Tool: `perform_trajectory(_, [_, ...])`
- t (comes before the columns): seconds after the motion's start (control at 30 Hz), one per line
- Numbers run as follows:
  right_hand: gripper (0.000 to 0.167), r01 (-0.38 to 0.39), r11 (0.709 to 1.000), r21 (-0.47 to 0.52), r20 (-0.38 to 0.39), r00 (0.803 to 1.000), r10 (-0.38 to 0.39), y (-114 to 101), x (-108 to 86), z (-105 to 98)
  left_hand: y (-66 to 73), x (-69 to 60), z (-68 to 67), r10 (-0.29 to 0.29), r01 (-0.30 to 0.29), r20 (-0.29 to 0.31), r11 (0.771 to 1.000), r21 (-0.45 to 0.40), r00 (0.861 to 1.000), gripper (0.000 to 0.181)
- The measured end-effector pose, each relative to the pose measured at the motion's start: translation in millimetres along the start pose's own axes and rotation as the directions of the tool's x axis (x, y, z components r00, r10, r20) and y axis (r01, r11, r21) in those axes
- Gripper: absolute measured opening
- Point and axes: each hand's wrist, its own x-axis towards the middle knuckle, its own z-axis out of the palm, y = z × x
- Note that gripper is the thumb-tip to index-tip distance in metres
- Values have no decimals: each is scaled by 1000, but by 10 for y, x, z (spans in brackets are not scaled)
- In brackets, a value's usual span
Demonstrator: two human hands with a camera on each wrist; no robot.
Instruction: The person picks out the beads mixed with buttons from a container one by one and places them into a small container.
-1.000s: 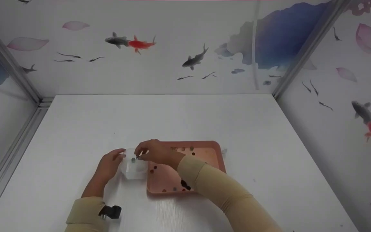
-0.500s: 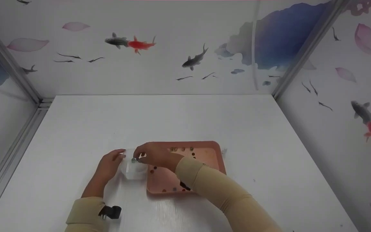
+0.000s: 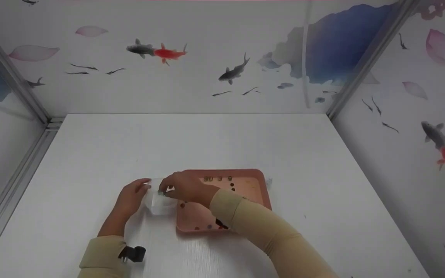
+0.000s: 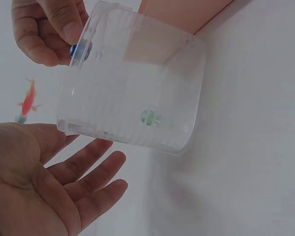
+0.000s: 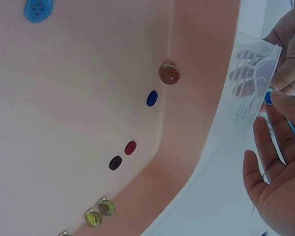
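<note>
A clear plastic box (image 3: 162, 206) stands beside the left edge of an orange-pink tray (image 3: 203, 214). My left hand (image 3: 129, 199) touches the box's left side with its fingertips; in the left wrist view its fingers (image 4: 96, 172) are spread loosely and slightly bent. Over the box, my right hand (image 3: 185, 187) pinches a small shiny blue marble (image 4: 80, 50) between thumb and finger, at the box's rim. Inside the box lies a green-tinted glass marble (image 4: 148, 117). From the right wrist view, the marble is mostly covered by the right thumb.
The tray holds a light-blue button (image 5: 38, 9), a dark-blue button (image 5: 152, 98), a red button (image 5: 131, 147), a black button (image 5: 115, 162), a brownish marble (image 5: 169, 73) and yellow marbles (image 5: 106, 207). Painted wall panels (image 3: 191, 85) enclose the white table (image 3: 102, 146).
My right hand has shifted slightly left and down over the box, covering more of the marble inside from the head view. The left hand and the tray have stayed in place.
</note>
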Motion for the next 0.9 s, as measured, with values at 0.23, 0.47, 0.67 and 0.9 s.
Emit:
perform_trajectory(0.23, [24, -34, 999, -22, 14, 999, 34, -44, 1, -8, 12, 4, 0, -19, 19, 7, 1000, -6, 1000, 40])
perform_trajectory(0.47, [27, -14, 1000, -23, 10, 1000, 14, -74, -9, -21, 15, -6, -4, -15, 15, 6, 1000, -2, 1000, 40])
perform_trajectory(0.67, [30, 25, 998, -57, -11, 1000, -25, -46, -31, -39, 32, -36, -20, -8, 9, 22, 999, -38, 1000, 42])
perform_trajectory(0.9, [41, 9, 994, -109, -56, 998, -15, -9, -86, -68, 52, -43, -8, -22, 23, 24, 1000, -20, 999, 42])
